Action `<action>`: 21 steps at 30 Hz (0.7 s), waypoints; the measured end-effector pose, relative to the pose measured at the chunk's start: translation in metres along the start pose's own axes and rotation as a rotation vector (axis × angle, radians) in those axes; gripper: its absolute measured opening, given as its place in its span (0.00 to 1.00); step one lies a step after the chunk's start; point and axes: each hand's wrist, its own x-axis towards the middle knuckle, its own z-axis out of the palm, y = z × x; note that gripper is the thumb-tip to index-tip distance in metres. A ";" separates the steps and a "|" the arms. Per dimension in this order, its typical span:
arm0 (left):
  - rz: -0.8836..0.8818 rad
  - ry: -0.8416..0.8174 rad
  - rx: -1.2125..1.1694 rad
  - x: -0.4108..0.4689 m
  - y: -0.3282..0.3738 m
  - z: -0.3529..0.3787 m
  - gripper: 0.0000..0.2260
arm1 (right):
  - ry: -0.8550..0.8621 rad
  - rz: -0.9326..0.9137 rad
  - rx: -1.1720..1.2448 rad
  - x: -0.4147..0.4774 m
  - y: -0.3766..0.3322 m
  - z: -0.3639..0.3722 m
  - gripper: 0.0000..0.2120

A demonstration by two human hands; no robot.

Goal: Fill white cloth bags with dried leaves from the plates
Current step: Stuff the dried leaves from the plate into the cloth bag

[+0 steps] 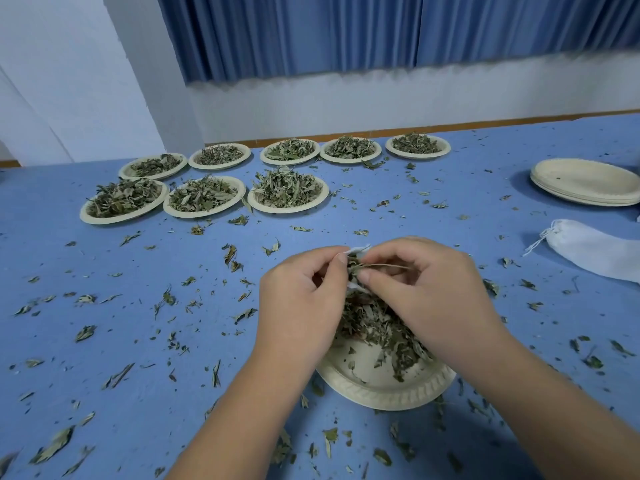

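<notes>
Dried leaves (55, 445) litter the blue table (104, 261), white wall (381, 98) and blue curtain (311, 29) beyond.

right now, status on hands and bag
Left hand pinches white bag. Right hand pinches leaves at its mouth, over the plate. Nothing in the way.

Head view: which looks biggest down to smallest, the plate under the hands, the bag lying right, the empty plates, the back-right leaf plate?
1. Near plate, though closest to the camera.
2. Bag and empty plates: alike, both cut by the frame edge.
3. Back-right plate, smallest, but farthest away.
</notes>
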 end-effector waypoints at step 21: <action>-0.082 -0.001 -0.122 -0.002 0.006 -0.001 0.11 | 0.011 -0.161 -0.189 0.007 -0.011 0.006 0.04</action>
